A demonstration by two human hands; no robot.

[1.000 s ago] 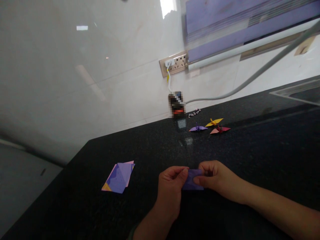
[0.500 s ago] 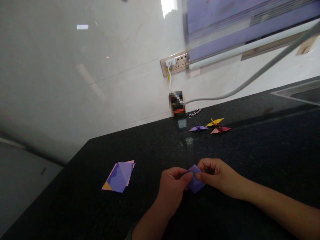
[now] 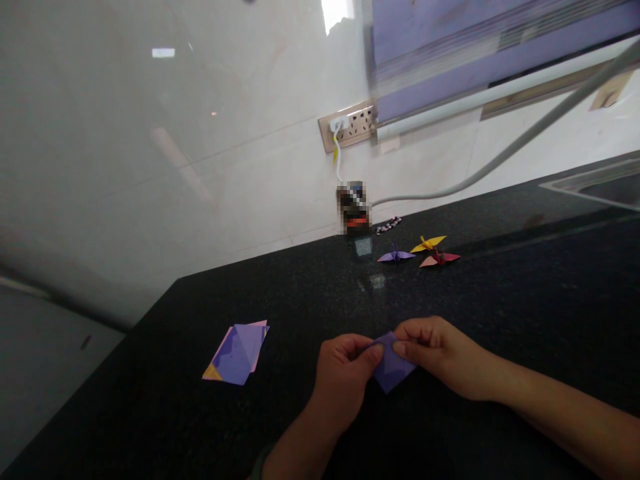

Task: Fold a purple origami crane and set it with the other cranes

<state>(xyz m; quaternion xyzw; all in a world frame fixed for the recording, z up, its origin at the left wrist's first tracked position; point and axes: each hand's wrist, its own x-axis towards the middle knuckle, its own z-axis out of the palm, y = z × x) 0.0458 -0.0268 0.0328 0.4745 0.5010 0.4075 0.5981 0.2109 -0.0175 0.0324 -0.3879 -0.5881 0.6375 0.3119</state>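
A small folded sheet of purple origami paper (image 3: 393,373) is held between my two hands above the dark countertop (image 3: 165,413). My left hand (image 3: 345,373) pinches its left edge between thumb and fingers. On the opposite side, the thumb and index finger of my right hand (image 3: 435,353) are closed on the upper right edge. One corner of the paper points down toward me. Fingers hide the side edges and part of the back. To the left lies a stack of purple and pink paper sheets (image 3: 240,353), apart from my hands.
Beyond my hands stand three paper cranes: purple (image 3: 396,255), yellow (image 3: 429,244) and red (image 3: 440,259). A blurred-out dark object (image 3: 355,208) rests against the wall, beside a black-and-white beaded strand (image 3: 389,225). A grey cable (image 3: 480,180) runs right. A socket panel (image 3: 350,125) holds a white plug.
The purple paper has opened out slightly, and more of its face shows with the lower corner further down. My right thumb has shifted a little up and right along its edge.
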